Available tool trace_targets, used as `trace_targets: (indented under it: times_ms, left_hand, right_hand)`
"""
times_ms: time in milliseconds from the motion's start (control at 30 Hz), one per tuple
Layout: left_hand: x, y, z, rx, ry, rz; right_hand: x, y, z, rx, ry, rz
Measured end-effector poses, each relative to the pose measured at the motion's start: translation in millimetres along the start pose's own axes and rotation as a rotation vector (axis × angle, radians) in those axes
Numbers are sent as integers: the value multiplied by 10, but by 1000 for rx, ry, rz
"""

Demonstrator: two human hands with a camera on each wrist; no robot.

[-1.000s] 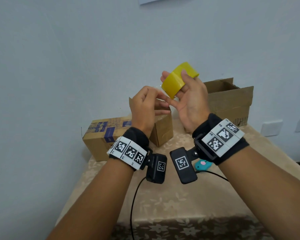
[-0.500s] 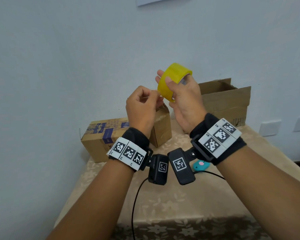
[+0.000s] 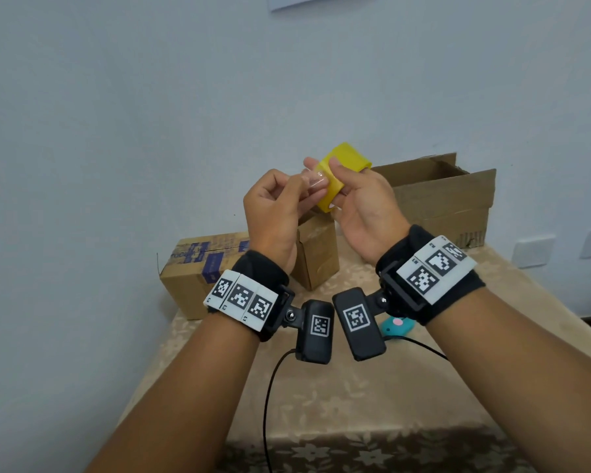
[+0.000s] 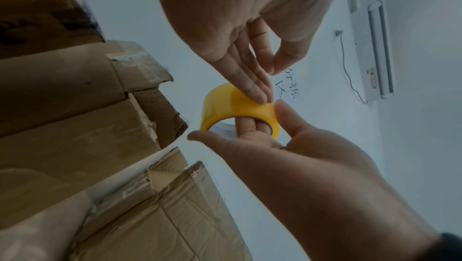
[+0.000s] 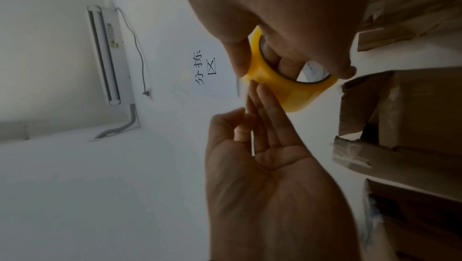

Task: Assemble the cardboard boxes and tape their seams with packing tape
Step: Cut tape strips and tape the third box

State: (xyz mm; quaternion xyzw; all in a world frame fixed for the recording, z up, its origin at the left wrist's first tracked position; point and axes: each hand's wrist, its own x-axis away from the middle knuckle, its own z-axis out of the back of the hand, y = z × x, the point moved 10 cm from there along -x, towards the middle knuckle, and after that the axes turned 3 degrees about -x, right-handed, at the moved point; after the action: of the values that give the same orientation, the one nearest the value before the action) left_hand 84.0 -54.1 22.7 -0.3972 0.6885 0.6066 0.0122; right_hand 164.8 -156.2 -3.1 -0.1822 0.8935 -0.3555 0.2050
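Note:
A yellow roll of packing tape (image 3: 347, 158) is held up in front of me, above the table. My right hand (image 3: 325, 165) grips it, fingers through the core and thumb on the outer face; the left wrist view shows the roll (image 4: 232, 105) in that grip. My left hand (image 3: 299, 182) pinches the loose end of the tape, and a short clear strip (image 3: 314, 180) runs from it to the roll. Behind the hands stand a small cardboard box (image 3: 316, 254), a closed box with blue print (image 3: 191, 268) on the left, and an open box (image 3: 440, 203) on the right.
The boxes stand on a table with a beige flowered cloth (image 3: 355, 404), pushed against a pale wall. A teal object (image 3: 398, 327) lies under my right wrist. A black cable (image 3: 270, 387) hangs from the left wrist camera over the table's front edge.
The roll has turned in my right hand. My left fingers went to its edge, and a short clear strip now shows between them and the roll.

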Motion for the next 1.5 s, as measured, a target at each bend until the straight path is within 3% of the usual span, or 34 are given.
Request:
trace_targets:
  times_ms: [200,467,600,733,900,1100,1400,1500]
  left_hand:
    - [-7,-16,107,28,37,23]
    - [-20,35,91,48,12,35]
    - [-65,65,131,58,30,63]
    - [-79,21,206,27,49,103]
    - [-31,165,22,-295,-144,-4]
    - [73,160,-234,-271,-324,1]
    - [146,27,-311,-217,-478,84]
    - [121,44,-310,-248,-466,52]
  right_hand:
    - [-50,-20,118,-86,88,-78]
    - [-60,-116,220,-96,104,-26]
    - [-45,-92,209,35,105,11]
    - [-73,-157,257,263,207,83]
    - [-116,-251,366,556,299,189]
    - [-21,-358,314,722,247,275]
    - [-23,-195,414,587,226,104]
    - [-18,-194,439,518,234,67]
